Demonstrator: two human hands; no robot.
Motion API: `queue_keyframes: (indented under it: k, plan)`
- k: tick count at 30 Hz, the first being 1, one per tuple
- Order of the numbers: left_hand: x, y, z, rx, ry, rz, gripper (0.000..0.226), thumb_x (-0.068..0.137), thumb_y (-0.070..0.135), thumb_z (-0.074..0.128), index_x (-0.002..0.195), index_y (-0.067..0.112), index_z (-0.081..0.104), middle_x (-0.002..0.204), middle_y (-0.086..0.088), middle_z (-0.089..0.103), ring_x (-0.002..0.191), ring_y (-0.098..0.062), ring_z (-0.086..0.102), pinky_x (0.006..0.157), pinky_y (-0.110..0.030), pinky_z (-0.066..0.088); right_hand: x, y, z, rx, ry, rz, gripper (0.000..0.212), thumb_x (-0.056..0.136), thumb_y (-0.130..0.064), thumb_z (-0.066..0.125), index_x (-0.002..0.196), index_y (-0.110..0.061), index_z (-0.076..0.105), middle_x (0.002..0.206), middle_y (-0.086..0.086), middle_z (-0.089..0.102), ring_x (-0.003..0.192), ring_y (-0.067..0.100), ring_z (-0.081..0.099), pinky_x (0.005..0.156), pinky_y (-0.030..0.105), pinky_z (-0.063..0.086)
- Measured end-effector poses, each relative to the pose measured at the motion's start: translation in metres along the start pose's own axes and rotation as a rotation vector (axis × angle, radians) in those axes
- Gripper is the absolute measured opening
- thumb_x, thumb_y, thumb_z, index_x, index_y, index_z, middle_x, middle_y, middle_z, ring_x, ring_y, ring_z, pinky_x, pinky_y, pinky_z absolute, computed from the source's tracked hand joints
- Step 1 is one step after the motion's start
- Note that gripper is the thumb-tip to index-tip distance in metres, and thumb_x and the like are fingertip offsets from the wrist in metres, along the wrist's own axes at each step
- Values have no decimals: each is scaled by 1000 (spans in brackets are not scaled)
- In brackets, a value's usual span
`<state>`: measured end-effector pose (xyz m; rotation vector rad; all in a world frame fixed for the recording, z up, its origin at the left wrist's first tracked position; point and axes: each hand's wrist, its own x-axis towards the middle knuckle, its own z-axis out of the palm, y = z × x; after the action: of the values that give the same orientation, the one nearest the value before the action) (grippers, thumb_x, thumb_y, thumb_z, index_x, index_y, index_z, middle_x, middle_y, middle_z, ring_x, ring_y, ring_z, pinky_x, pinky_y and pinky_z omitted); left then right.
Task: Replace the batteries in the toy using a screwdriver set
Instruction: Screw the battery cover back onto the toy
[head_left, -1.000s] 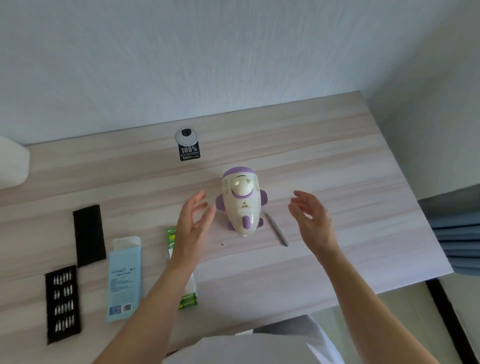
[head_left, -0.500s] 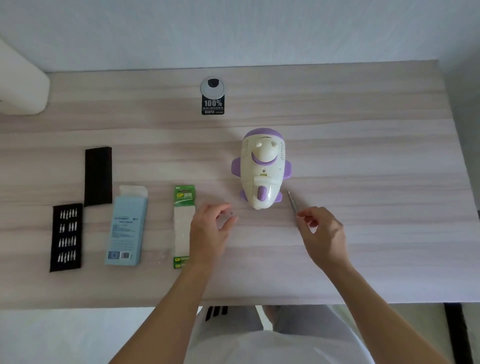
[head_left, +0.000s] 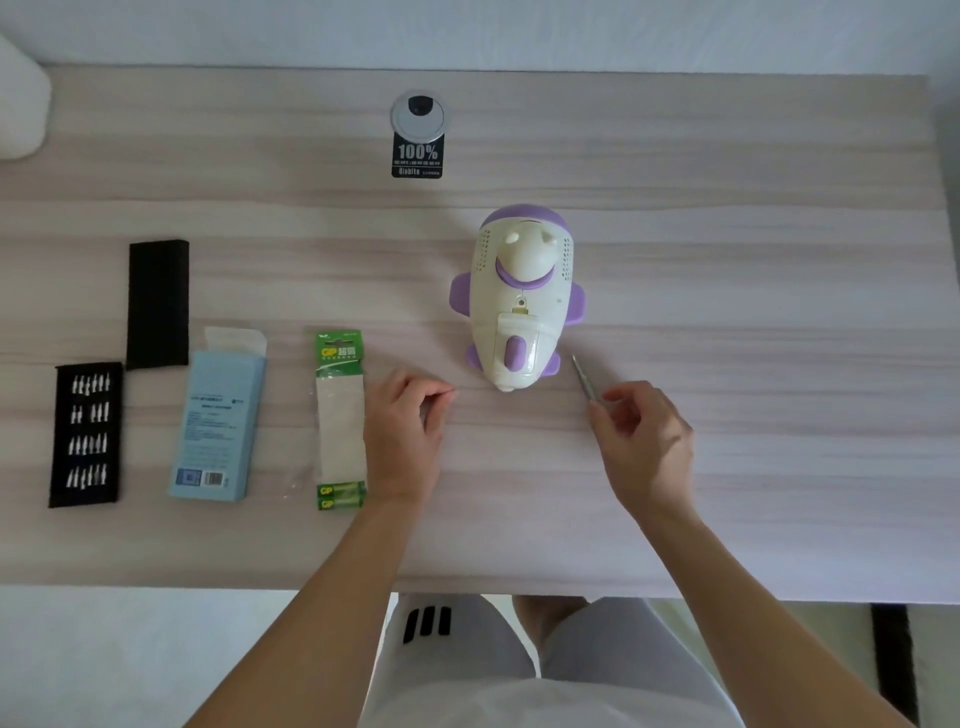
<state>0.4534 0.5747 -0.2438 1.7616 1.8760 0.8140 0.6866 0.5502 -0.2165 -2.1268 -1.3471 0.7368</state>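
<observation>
A white and purple toy (head_left: 519, 312) lies on the wooden table (head_left: 753, 260), its underside with a purple switch facing up. Just right of it lies a thin silver screwdriver (head_left: 581, 374); my right hand (head_left: 644, 441) pinches its near end with curled fingers. My left hand (head_left: 405, 436) rests on the table to the toy's lower left. Its thumb and forefinger are pinched together at the tabletop on a tiny screw, which is too small to make out now. A green pack of batteries (head_left: 340, 415) lies beside my left wrist.
At the left lie a light blue box (head_left: 218, 415), a black tray of screwdriver bits (head_left: 85, 434) and its black lid (head_left: 157, 304). A round cable grommet (head_left: 418, 117) with a black label (head_left: 417, 156) sits at the back. The table's front edge is near my lap.
Both hands came down from the air beside the toy onto the table. The left closed over a small speck in front of the toy; the right took the screwdriver's end. The view tilted down.
</observation>
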Motion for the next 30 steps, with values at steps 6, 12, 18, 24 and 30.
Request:
queue_keyframes:
  k: [6,12,18,24,30]
  plan:
    - [3,4,0,21,13,-5,7,97,11,60,91,6,61,88,-5,55,77,-25,53,72,-38,45,9,-15,6,-212,-37,18,25,89,-36,69,97,-16,57,89,-2,56,78,22,51,65,32,40]
    - [9,27,-29,-362,32,-311,7,100,10,55,95,14,56,83,3,70,69,-13,62,70,-25,51,14,-24,8,-367,-93,39,23,101,-32,52,98,-9,53,102,7,56,90,30,53,69,36,37]
    - [18,57,-62,-639,58,-397,20,93,-3,62,85,15,63,74,5,76,61,-8,61,60,-25,50,14,-30,-6,5,-114,203,14,104,-24,43,97,-13,49,85,0,67,80,29,58,69,41,45]
    - [33,78,-78,-802,8,-368,13,90,-6,65,87,6,65,78,0,77,56,-11,59,57,-23,51,-2,-48,-18,291,-96,192,9,102,-18,49,96,-14,54,74,-3,68,59,11,61,64,38,54]
    - [50,84,-79,-733,-86,-252,8,94,9,65,90,15,64,77,4,71,63,-12,61,55,-27,51,-6,-67,-26,585,-37,176,11,101,-11,52,92,-14,57,70,2,66,57,17,61,55,32,53]
